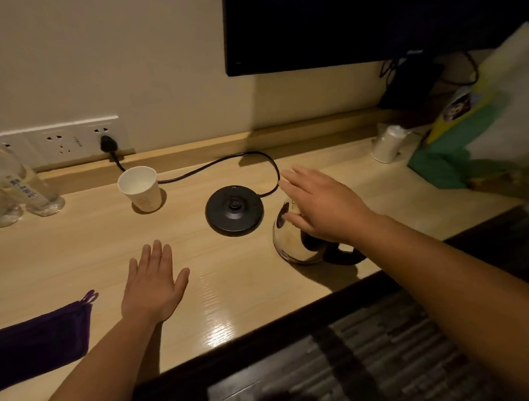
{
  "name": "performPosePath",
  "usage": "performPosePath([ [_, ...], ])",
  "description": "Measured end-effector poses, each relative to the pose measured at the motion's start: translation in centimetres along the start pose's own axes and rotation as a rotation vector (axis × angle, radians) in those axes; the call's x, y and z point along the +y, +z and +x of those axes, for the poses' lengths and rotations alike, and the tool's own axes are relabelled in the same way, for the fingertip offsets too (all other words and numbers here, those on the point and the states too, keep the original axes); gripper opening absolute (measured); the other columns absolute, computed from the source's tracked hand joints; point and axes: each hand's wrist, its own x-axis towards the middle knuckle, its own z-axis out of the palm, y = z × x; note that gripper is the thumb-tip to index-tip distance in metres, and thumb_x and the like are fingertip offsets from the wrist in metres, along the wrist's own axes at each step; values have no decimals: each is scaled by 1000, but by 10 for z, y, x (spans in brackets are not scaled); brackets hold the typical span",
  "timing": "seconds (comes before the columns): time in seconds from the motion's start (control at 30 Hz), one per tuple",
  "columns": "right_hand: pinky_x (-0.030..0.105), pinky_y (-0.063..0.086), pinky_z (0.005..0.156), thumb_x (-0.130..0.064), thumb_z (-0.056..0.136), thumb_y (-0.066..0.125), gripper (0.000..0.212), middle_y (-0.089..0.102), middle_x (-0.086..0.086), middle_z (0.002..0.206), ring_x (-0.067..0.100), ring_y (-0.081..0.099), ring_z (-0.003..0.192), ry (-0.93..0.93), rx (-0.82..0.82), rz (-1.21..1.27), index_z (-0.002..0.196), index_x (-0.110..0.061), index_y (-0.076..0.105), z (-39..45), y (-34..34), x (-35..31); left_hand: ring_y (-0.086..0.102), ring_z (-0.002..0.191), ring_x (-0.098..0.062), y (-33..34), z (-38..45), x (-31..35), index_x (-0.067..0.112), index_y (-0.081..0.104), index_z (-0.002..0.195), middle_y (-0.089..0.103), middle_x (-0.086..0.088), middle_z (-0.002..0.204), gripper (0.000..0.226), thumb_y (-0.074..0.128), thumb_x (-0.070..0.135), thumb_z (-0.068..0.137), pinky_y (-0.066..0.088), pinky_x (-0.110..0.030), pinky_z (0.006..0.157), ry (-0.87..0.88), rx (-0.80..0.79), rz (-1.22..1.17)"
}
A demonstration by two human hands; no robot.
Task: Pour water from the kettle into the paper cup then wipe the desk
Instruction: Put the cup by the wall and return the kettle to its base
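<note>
White paper cup (pixel 140 188) stands upright, contents unclear, near kettle (pixel 292 238).

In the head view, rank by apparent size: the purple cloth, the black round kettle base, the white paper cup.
1. Folded purple cloth, partly cut off and nearest the camera, so inflated.
2. Black round kettle base.
3. White paper cup, farthest back.
</note>
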Motion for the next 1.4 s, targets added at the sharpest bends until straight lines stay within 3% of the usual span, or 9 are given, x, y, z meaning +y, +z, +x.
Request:
performPosePath([
  [0.13, 31, 10, 112, -48, 93, 49, 69, 27, 4, 157, 22, 19, 145, 165, 45, 103, 149, -16, 26, -43, 13, 23, -10, 148, -25, -1, 0, 1, 13, 2, 154, -6, -8, 162, 81, 4, 64, 91, -1, -45, 118, 0, 7, 1],
  [0.23, 33, 25, 112, -44, 89, 59, 78, 29, 4, 155, 20, 27, 141, 322, 95, 295, 150, -17, 19, -64, 29, 29, -7, 148, -26, 0, 2, 0, 12, 4, 154, -3, -8, 162, 81, 5, 64, 92, 1, -46, 118, 4, 15, 3],
  [0.3, 33, 37, 103, -44, 87, 61, 80, 35, 3, 150, 18, 36, 134, 439, 149, 448, 149, -17, 19, -70, 39, 28, -6, 148, -26, 0, 2, 0, 11, 6, 154, -1, -9, 162, 81, 6, 64, 92, 1, -46, 118, 3, 19, 1],
  [0.43, 24, 43, 79, -47, 82, 67, 69, 46, -1, 128, 12, 51, 105, 643, 247, 656, 137, -17, 38, -74, 50, 21, -5, 148, -26, 1, 2, 0, 12, 7, 154, -1, -8, 162, 82, 5, 65, 91, 2, -46, 118, 1, 14, 3],
  [0.57, 23, 43, 70, -48, 78, 71, 58, 49, -7, 112, 9, 51, 91, 729, 276, 720, 122, -18, 47, -74, 53, 18, -6, 148, -26, 0, 2, 0, 12, 7, 154, -1, -8, 162, 85, 2, 67, 89, 1, -46, 118, -1, 14, 0],
  [0.83, 27, 52, 69, -46, 78, 72, 53, 56, -5, 103, 14, 58, 91, 745, 303, 798, 116, -19, 48, -71, 56, 17, -9, 148, -24, -3, 0, 2, 14, 2, 154, -5, -6, 162, 85, 1, 67, 88, -2, -44, 119, -8, 12, -12],
  [1.1, 23, 47, 71, -45, 79, 71, 54, 56, -3, 108, 14, 56, 96, 660, 391, 856, 120, -18, 48, -32, 43, 5, -10, 148, -23, -3, -1, 2, 15, 2, 154, -5, -5, 162, 80, 6, 65, 92, -2, -44, 119, -6, 13, -27],
  [1.27, 13, 40, 66, -42, 80, 71, 50, 55, -6, 105, 10, 54, 94, 587, 413, 860, 118, -18, 50, 11, 33, -6, -11, 148, -22, -4, -1, 2, 15, 4, 154, -5, -5, 162, 83, 3, 66, 89, -3, -43, 119, -6, 15, -48],
  [1.4, 15, 41, 66, -44, 80, 71, 49, 57, -4, 106, 11, 56, 93, 555, 394, 860, 116, -19, 50, 39, 33, -14, -15, 147, -21, -4, -1, 2, 15, 2, 154, -8, -4, 162, 84, 2, 67, 88, -6, -43, 119, -4, 10, -59],
])
